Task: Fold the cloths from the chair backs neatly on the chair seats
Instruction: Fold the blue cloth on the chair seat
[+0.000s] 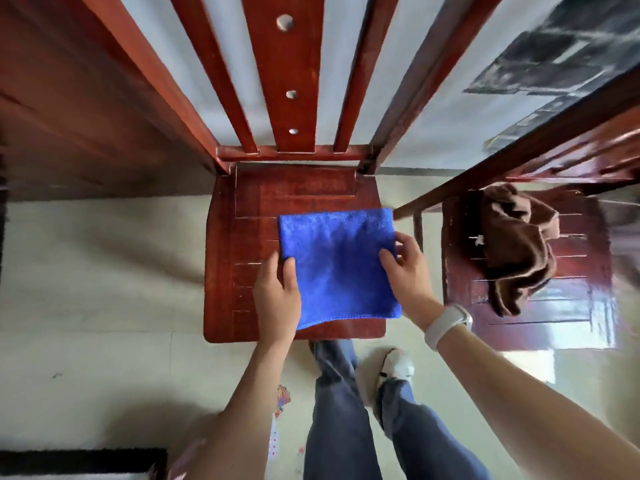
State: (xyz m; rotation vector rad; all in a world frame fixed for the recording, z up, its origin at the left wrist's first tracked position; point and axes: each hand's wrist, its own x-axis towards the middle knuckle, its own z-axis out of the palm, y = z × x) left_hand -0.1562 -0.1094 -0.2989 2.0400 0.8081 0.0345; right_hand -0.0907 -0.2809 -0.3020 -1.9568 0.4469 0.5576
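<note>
head | both hands pinch blue cloth (337, 268) | left hand (277, 292) left edge | right hand (407, 268) right edge

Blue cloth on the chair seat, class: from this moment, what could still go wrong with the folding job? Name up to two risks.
1. The blue cloth lies near the front edge of the chair seat, its near corner lifted by the left hand; once the right hand lets go too, it might slip off.
2. The brown cloth sits crumpled on the next chair, so it could be left unfolded.
</note>
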